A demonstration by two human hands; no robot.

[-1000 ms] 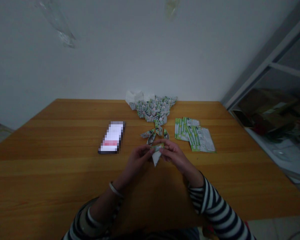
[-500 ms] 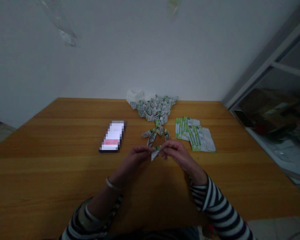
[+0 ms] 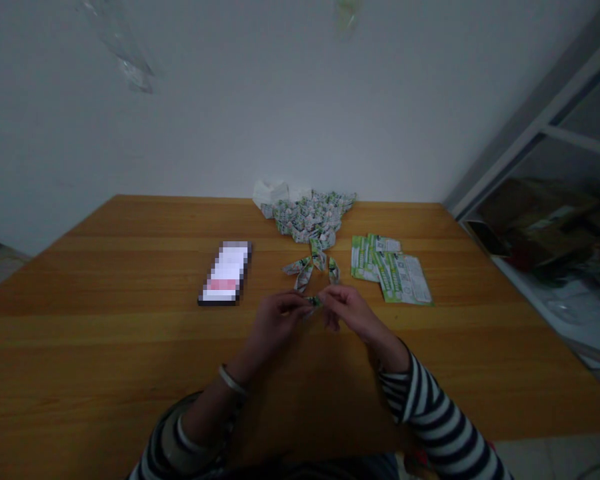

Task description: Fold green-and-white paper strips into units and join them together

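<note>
Between my hands is a small green-and-white piece of folded printed paper [image 3: 313,301], mostly covered by fingers. My left hand [image 3: 280,318] pinches its left side with thumb and forefinger. On its right end the fingertips of my right hand [image 3: 349,309] are closed. Just beyond lie several loose folded paper pieces [image 3: 304,277], one of them [image 3: 334,270] apart on the right. Behind them spreads a pile of similar folded pieces [image 3: 307,215]. To the right, flat green-and-white printed sheets [image 3: 405,277] overlap in a loose stack.
A phone with a lit, blurred screen [image 3: 226,272] lies left of my hands on the wooden table [image 3: 130,300]. White crumpled paper or tissue [image 3: 270,193] rests by the wall behind the pile. A shelf with assorted items [image 3: 545,227] stands at the right.
The white pointed flap that hung below my fingers is now folded up or hidden. My left hand has turned slightly and shifted a little; the pieces on the table have stayed put.
</note>
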